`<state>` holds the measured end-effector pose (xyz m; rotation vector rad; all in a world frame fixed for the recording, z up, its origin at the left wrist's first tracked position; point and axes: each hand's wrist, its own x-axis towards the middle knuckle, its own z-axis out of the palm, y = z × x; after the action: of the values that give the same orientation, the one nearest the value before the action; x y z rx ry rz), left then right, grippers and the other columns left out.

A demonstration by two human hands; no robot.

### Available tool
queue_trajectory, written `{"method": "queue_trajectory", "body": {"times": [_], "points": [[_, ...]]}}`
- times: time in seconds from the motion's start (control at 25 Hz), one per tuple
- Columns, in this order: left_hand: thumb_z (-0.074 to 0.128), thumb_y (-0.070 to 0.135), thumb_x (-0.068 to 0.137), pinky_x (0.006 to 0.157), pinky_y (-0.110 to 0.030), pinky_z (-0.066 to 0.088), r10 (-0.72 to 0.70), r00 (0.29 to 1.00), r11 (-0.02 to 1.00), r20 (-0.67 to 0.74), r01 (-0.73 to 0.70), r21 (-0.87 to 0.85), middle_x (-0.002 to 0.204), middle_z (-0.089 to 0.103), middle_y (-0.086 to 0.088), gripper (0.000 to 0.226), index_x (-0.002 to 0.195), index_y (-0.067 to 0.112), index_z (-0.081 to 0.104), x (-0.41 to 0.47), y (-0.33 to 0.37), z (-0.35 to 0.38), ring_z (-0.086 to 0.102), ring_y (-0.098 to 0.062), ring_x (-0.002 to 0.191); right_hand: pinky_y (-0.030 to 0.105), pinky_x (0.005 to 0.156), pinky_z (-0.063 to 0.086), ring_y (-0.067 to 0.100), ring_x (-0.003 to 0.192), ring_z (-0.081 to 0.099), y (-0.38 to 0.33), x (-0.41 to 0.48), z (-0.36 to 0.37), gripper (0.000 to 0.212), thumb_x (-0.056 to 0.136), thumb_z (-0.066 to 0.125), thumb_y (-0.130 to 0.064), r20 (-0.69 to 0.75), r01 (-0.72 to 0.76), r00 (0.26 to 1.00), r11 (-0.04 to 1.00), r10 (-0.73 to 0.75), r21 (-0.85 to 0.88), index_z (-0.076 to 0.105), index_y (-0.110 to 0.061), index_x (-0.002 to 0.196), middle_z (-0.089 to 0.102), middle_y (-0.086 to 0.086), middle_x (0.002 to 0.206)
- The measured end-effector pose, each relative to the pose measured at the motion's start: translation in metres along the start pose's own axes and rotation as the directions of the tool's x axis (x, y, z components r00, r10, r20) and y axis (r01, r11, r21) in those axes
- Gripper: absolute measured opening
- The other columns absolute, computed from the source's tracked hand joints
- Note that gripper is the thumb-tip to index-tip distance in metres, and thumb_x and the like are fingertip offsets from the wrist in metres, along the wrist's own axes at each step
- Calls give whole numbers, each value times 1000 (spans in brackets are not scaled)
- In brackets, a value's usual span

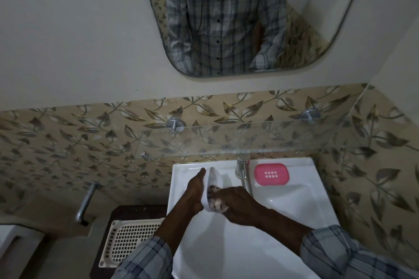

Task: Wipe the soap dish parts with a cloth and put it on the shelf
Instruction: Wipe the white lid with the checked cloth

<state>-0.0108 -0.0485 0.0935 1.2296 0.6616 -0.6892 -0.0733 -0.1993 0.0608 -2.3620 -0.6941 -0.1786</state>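
Note:
Over the white basin (283,210), my left hand (195,195) holds a white soap dish part (214,179) on its edge, tilted upright. My right hand (235,204) presses a small bunched cloth (216,201) against the inside of that white part. The pink soap dish part (271,174), with a grid of small drain holes, lies flat on the basin's back ledge, right of the tap. A clear glass shelf (249,140) runs along the tiled wall above the basin, with nothing on it.
A chrome tap (242,172) stands at the back of the basin between the two dish parts. A white perforated basket (131,238) sits on a dark stool to the left. A wall tap (85,204) juts out at left. A mirror (226,18) hangs above.

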Motion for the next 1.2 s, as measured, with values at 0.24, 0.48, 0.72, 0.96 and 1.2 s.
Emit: {"method": "queue_trajectory", "body": {"times": [0.24, 0.48, 0.72, 0.96, 1.2], "points": [[34, 61, 96, 112, -45, 42, 570, 817, 780, 85, -570, 257, 135, 63, -6, 65, 136, 16, 58, 10, -42, -7, 57, -19, 128, 56, 77, 60, 37, 78, 73, -14, 15, 0, 11, 78, 66, -13, 397, -573, 615, 40, 681, 818, 75, -11, 83, 75, 21, 84], [41, 65, 93, 107, -54, 45, 691, 637, 619, 341, -766, 175, 156, 36, -8, 73, 155, 33, 21, 6, -57, -21, 44, -28, 140, 41, 74, 57, 30, 80, 72, -23, 30, -17, 10, 84, 69, -10, 330, -468, 623, -1, 709, 884, 76, -11, 91, 75, 17, 87], [23, 71, 90, 108, -30, 46, 480, 752, 737, 452, -625, 257, 155, 35, 10, 63, 149, 54, 10, -1, -43, -25, 40, -11, 141, 41, 82, 60, 23, 91, 74, -23, 17, -16, 21, 81, 78, -10, 99, -440, 771, 414, 629, 797, 73, -9, 101, 78, 9, 97], [26, 86, 79, 96, -60, 47, -128, 941, 990, 314, 103, 96, 120, 68, -26, 101, 128, 6, 62, 0, 6, -19, 63, -44, 111, 32, 69, 54, 22, 81, 68, -3, 2, -6, 28, 72, 76, 1, -160, -59, 983, 986, 84, 154, 70, -11, 96, 73, 6, 91], [53, 49, 93, 59, -35, 60, 9, 991, 1000, 130, -6, -23, 74, 76, -17, 47, 99, 5, 67, 0, -15, 13, 74, -30, 67, 32, 78, 57, 23, 86, 73, -4, -2, 1, 34, 73, 76, -1, -92, -219, 966, 954, 242, 203, 73, -14, 105, 77, 6, 96]]}}
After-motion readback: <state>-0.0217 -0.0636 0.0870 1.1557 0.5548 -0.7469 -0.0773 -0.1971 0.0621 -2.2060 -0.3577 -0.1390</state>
